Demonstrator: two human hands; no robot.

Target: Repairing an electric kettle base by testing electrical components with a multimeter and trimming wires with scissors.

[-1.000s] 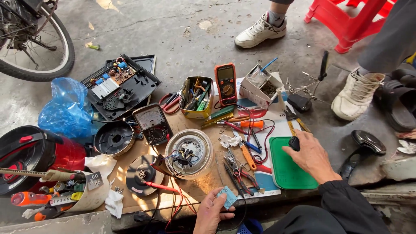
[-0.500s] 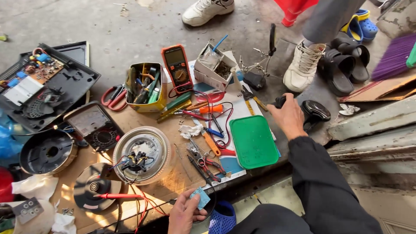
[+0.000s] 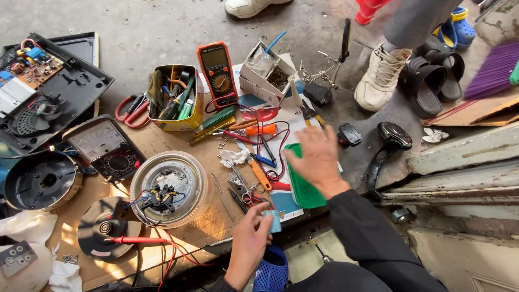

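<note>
Above green tray [image 3: 303, 189], right hand [image 3: 319, 158] spread, hovering.

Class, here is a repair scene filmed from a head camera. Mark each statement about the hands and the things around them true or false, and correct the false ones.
1. The left hand pinches a small light-blue piece between its fingertips. True.
2. The right hand grips the red probe. False: the right hand is spread open above the green tray, and the probe lies far off, by the round metal base.
3. The orange multimeter lies beside the yellow tin of tools. True.
4. The round metal base is closed with a lid. False: it is open, with wires and a dark part showing inside.
5. A light sneaker of another person stands near the black sandals. True.
</note>
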